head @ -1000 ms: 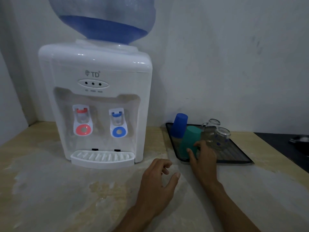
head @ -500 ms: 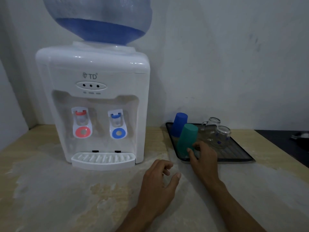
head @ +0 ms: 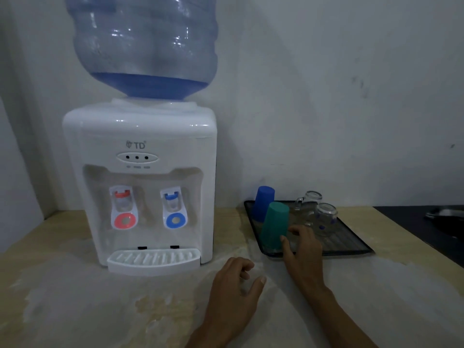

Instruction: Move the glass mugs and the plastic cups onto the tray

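A black tray [head: 351, 252] lies on the counter to the right of the water dispenser. On it stand an upside-down blue plastic cup [head: 263, 202] at the back left and two upside-down glass mugs [head: 310, 199] [head: 325, 218] at the back right. An upside-down green plastic cup [head: 275, 222] sits slightly tilted at the tray's front left. My right hand [head: 305, 249] holds it low on its right side, thumb in front and fingers behind. My left hand [head: 236, 280] rests on the counter in front of the tray, fingers loosely curled, holding nothing.
A white water dispenser [head: 140, 184] with a large blue bottle [head: 145, 46] stands on the left, its drip tray [head: 153, 259] jutting forward. A wall runs right behind. A black surface [head: 426, 222] with a metal object [head: 444, 213] lies at far right.
The green cup has settled lower onto the tray's front left. My right hand has slid from around it to its lower right side. My left hand has stayed put.
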A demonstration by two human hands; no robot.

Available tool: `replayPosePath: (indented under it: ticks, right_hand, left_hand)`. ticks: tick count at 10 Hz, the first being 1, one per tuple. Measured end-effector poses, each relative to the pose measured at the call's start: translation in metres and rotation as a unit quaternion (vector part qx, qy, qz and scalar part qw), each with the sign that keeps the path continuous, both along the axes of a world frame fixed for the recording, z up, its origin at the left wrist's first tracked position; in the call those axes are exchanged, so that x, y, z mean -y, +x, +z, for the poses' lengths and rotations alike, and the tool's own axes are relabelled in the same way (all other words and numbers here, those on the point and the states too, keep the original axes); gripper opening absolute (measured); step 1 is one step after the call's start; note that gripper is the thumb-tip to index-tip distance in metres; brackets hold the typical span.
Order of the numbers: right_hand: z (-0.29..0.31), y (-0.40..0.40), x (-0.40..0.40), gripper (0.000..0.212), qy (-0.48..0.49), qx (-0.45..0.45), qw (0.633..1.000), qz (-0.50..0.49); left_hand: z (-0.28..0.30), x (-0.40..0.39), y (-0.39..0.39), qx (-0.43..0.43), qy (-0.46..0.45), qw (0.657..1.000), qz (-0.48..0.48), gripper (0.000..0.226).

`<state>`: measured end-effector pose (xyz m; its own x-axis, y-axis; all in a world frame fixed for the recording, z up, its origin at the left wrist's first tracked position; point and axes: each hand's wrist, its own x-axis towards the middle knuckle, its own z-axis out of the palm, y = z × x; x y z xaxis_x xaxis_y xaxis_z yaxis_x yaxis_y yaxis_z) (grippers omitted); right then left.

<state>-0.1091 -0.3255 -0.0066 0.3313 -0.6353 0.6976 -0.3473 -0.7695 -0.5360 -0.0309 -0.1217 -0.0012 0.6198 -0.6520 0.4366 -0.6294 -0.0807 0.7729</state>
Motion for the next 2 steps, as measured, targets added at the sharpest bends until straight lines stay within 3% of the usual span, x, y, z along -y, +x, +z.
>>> replayPosePath:
  ticks: [2]
  right_hand:
    - [0.009, -0.014, -0.018, 0.028, -0.018, 0.034, 0.999, 0.002]
  left_hand:
    - [0.005, -0.006, -0.003, 0.004, 0.071, 0.997, -0.017, 0.033]
